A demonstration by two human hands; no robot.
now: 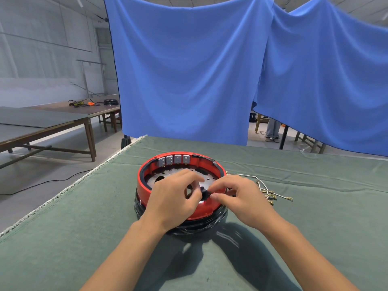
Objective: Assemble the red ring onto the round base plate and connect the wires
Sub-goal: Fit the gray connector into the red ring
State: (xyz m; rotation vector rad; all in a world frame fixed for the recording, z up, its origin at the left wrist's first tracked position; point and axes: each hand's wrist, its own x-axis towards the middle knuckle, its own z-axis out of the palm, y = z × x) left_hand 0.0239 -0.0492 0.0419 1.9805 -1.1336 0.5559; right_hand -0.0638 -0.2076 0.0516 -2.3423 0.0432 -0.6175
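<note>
A: Where does it stand?

B: The red ring (147, 186) sits on the base plate (168, 177), the perforated metal disc inside it, all resting on a black wrapped drum (189, 228) on the green surface (84, 227). Both hands meet over the ring's near side. The left hand (174, 198) and the right hand (241, 198) each pinch a small black part (204, 194) between thumb and fingertips, the other fingers curled.

A: What could go wrong?

B: I judge the part could slip out of so light a pinch and drop through one of the plate's holes. It is small, and the hands hide the seat, so it may go in skewed. Pressing hard on one side could tip the ring on the drum.

A: And the wires?

B: The wires (266, 192) lie on the surface just right of the ring, loose, with brass terminals at their ends. A forearm sweeping out could drag them off or tangle them.

A: What does the ring hold?

B: Four grey terminal blocks (174, 159) along the far inner wall, with the plate below. I cannot tell whether any wire is inside.
</note>
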